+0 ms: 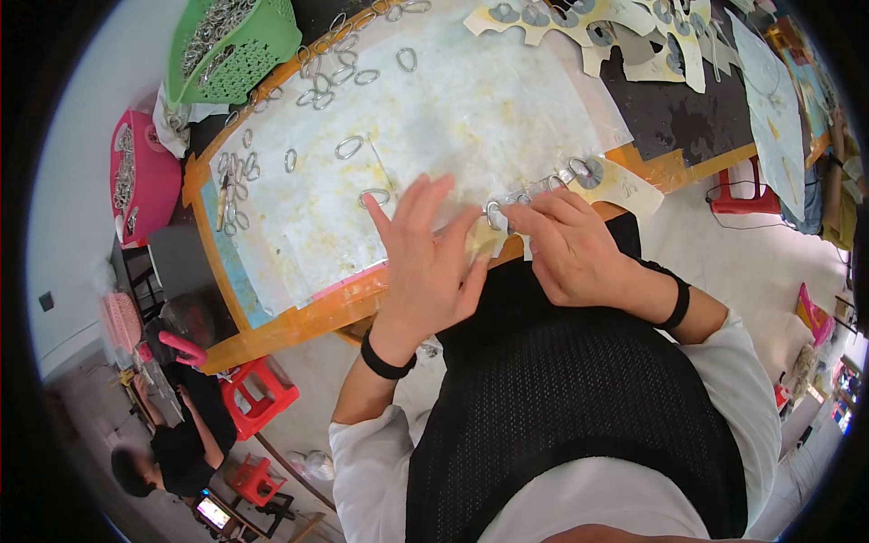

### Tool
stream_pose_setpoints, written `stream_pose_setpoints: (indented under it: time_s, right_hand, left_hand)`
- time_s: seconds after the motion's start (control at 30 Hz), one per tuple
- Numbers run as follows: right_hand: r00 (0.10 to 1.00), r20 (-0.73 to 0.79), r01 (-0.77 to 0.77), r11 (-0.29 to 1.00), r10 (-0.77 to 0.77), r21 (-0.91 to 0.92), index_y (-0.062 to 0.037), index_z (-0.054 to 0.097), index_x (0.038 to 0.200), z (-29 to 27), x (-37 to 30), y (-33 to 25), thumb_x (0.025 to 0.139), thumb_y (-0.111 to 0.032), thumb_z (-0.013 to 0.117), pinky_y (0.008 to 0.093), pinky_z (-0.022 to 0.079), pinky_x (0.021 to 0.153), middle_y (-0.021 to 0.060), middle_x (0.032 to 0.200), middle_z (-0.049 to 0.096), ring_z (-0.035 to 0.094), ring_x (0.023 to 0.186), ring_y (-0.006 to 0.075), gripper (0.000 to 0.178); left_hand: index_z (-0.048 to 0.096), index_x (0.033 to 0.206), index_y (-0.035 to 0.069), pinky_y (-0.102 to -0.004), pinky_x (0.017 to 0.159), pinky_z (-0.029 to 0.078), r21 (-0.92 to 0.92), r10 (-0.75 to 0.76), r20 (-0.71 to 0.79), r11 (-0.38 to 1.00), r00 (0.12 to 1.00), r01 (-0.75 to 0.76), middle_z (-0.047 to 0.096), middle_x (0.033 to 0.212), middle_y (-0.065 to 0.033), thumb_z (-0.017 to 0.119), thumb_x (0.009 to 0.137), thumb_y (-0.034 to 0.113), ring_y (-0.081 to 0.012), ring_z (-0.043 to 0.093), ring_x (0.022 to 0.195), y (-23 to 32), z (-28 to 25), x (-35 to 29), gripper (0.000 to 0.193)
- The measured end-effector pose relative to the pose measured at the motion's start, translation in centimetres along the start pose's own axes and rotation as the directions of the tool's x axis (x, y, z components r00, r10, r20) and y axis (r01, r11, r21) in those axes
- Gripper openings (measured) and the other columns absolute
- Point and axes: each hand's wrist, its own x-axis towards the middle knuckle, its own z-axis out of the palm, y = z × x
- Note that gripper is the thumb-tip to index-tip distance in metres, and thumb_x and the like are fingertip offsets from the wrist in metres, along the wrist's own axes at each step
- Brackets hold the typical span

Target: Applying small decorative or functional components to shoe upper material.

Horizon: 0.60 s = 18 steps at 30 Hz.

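Observation:
My left hand [419, 258] is held over the near edge of the paper-covered table with its fingers spread. One of its fingertips is near an oval metal ring [493, 214], and another loose ring [374, 196] lies by its outer fingers. My right hand [575, 246] is closed, its fingertips pinched at the first ring, over a pale card strip [625, 187]. Along that strip more rings sit in a row, one of them on a grey round patch [590, 172]. My right fingers partly cover the strip.
Loose metal rings [339, 68] are scattered over the white sheet [444, 109]. A green basket [237, 54] and a pink basket [149, 181] hold many rings. Cards with grey discs [602, 34] lie at the far right. Red stools [258, 395] and another person [186, 443] are lower left.

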Motion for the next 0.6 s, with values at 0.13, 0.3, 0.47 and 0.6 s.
stream_pose_setpoints:
  time_s: [0.13,0.3,0.47,0.6]
  right_hand:
    - [0.998,-0.064,-0.017,1.0,0.017,0.003,0.0094,0.043,0.128,0.3,-0.1,-0.5,0.07,0.004,0.056,0.0388,0.043,0.082,0.0134,0.091,0.058,0.056,0.084,0.0294,0.06]
    - [0.992,-0.125,-0.028,0.999,0.03,0.018,0.01,0.043,0.127,0.7,-0.3,-0.7,0.07,0.007,0.054,0.041,0.042,0.084,0.0132,0.096,0.061,0.057,0.086,0.0288,0.058]
    - [0.986,-0.162,-0.047,0.999,0.044,-0.01,0.0085,0.045,0.125,1.1,-0.7,-0.7,0.071,0.007,0.054,0.0435,0.042,0.087,0.0124,0.1,0.062,0.058,0.088,0.0272,0.055]
    - [0.984,-0.171,-0.06,0.997,0.05,-0.056,0.0065,0.046,0.124,1.3,-1.0,-0.7,0.072,0.006,0.056,0.0457,0.04,0.09,0.0106,0.102,0.062,0.058,0.089,0.0252,0.053]
  left_hand:
    - [0.05,0.11,0.008,-0.0683,0.11,0.001,-0.111,0.086,0.022,0.99,0.996,-0.083,0.055,0.125,-0.0052,0.058,0.079,-0.006,-0.0326,0.046,0.127,-0.6,-0.3,0.9,0.034]
    - [0.048,0.102,0.007,-0.067,0.111,0.005,-0.116,0.193,0.189,0.978,0.963,-0.173,0.065,0.104,-0.0011,0.059,0.081,-0.007,-0.0283,0.051,0.126,-0.7,0.7,1.6,0.027]
    - [0.041,0.112,0.007,-0.0613,0.114,0.003,-0.066,0.261,0.115,0.965,0.958,-0.255,0.072,0.087,-0.0029,0.064,0.081,-0.008,-0.029,0.061,0.114,-1.6,0.9,1.1,0.041]
    - [0.04,0.11,0.007,-0.0608,0.114,0.004,-0.035,0.243,0.133,0.97,0.961,-0.24,0.072,0.089,-0.0032,0.068,0.08,-0.008,-0.0279,0.064,0.108,-2.3,0.6,0.0,0.043]
